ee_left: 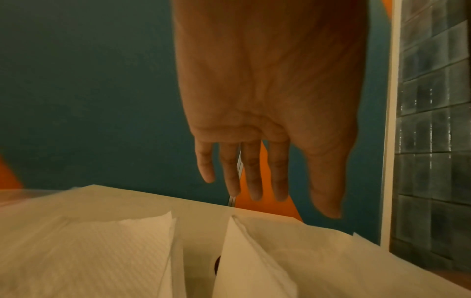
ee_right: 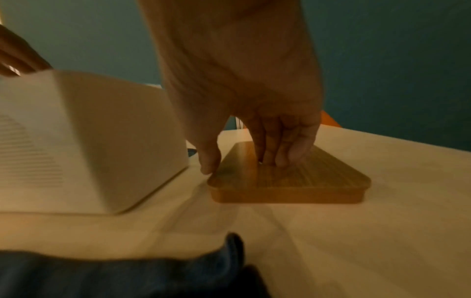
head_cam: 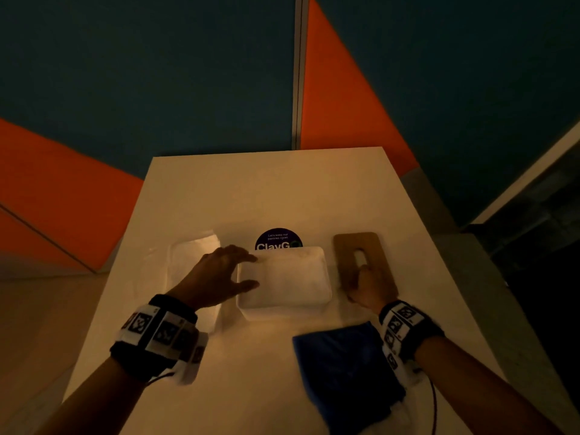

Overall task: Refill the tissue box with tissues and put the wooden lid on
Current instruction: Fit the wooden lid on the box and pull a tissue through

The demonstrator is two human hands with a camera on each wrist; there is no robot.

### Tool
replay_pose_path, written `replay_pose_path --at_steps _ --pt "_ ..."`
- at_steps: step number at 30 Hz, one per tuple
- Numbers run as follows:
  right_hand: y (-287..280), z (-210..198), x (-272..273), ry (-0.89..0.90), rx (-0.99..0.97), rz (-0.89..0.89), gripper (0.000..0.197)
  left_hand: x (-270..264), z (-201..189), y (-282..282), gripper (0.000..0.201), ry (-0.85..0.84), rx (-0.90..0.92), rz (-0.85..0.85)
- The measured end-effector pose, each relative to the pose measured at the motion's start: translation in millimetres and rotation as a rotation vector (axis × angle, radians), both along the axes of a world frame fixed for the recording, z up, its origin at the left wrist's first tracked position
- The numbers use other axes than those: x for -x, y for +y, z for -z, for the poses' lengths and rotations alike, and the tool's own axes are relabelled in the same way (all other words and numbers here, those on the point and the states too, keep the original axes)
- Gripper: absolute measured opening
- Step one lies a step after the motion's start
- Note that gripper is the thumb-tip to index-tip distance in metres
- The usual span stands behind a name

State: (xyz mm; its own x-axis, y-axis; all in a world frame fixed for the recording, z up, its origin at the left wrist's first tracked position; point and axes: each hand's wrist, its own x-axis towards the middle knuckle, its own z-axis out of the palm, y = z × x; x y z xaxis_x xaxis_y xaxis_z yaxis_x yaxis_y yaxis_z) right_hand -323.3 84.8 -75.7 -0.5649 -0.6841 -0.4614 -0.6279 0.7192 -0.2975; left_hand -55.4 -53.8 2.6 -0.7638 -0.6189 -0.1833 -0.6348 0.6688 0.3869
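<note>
**One flat wooden lid, waiting beside the box**

One rigid slab is what I am dealing with: the flat brown wooden lid with rounded corners and a slot point(ee_right: 288, 177) lies on the white table point(head_cam: 276, 189), just right of the white rounded-rectangle plastic tissue box point(head_cam: 284, 282). It looks stiff and light, with smooth faces that could slip, so I judge the edges and the slot the best places to take hold. Its long axis runs away from me, parallel to the box's short side, so I reckon it needs a quarter turn before it sits.

My right hand point(ee_right: 244, 113) has its fingertips point(ee_right: 281, 159) pressed down at the slot and the thumb against the lid's near-left edge; not yet a lift, more a pinch forming. My left hand point(head_cam: 219, 274) hangs spread over the box's left rim, fingers straight and holding nothing. The box appears filled with white tissues.

Left of the box lies a loose stack of white paper tissues point(ee_left: 102, 248). A dark blue cloth point(head_cam: 345, 368) lies near me, and a round purple sticker point(head_cam: 277, 238) peeks out behind the box.
</note>
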Motion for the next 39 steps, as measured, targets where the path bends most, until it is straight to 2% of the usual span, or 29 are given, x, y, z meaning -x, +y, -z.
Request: replay_pose_path --at_steps 2,6,9,12,13,15,17,19,21,24,29,33,39 --pt "-2.1 1.7 -1.2 0.017 0.052 0.018 0.085 -2.6 0.1 6.4 0.051 0.039 -0.012 -0.011" --pt "-4.8 -3.8 -2.2 -0.125 0.137 0.150 0.090 -6.7 0.2 18.5 0.048 0.060 -0.045 -0.043" --pt "3.0 -27.0 4.8 -0.203 0.223 0.222 0.077 -12.0 2.8 22.8 0.045 0.123 -0.043 -0.063" --pt "12.8 -56.4 13.4 -0.135 0.279 0.222 0.049 -18.6 5.2 24.3 0.039 0.212 -0.003 -0.126" --pt "14.1 -64.4 15.1 -0.122 0.329 0.210 0.047 -19.8 5.4 24.1 0.036 0.245 0.019 -0.161" --pt "16.4 -83.8 8.1 -0.123 0.418 0.098 0.058 -20.8 3.5 23.3 0.030 0.336 0.026 -0.275" --pt "14.6 -104.0 -6.5 -0.077 0.434 -0.128 0.066 -20.9 0.9 20.7 0.030 0.414 -0.045 -0.436" --pt "9.4 -113.8 -22.9 -0.073 0.384 -0.352 0.069 -19.7 -1.0 19.0 0.045 0.487 -0.190 -0.562" --pt "1.2 -111.7 -36.9 -0.089 0.274 -0.520 0.076 -16.7 -2.3 20.3 0.051 0.566 -0.390 -0.658" --pt "-10.9 -103.9 -51.0 -0.038 0.130 -0.642 0.077 -14.1 3.7 24.4 0.049 0.492 -0.492 -0.716" --pt "-20.6 -92.2 -60.0 -0.059 0.054 -0.645 0.074 -11.9 18.6 31.4 0.032 0.285 -0.366 -0.659" --pt "-27.0 -85.8 -63.6 -0.074 0.037 -0.657 0.072 -9.2 24.3 35.0 0.027 0.224 -0.264 -0.668" --pt "-28.2 -79.9 -62.3 -0.087 0.022 -0.660 0.069 -8.0 29.2 38.0 0.028 0.215 -0.247 -0.682"
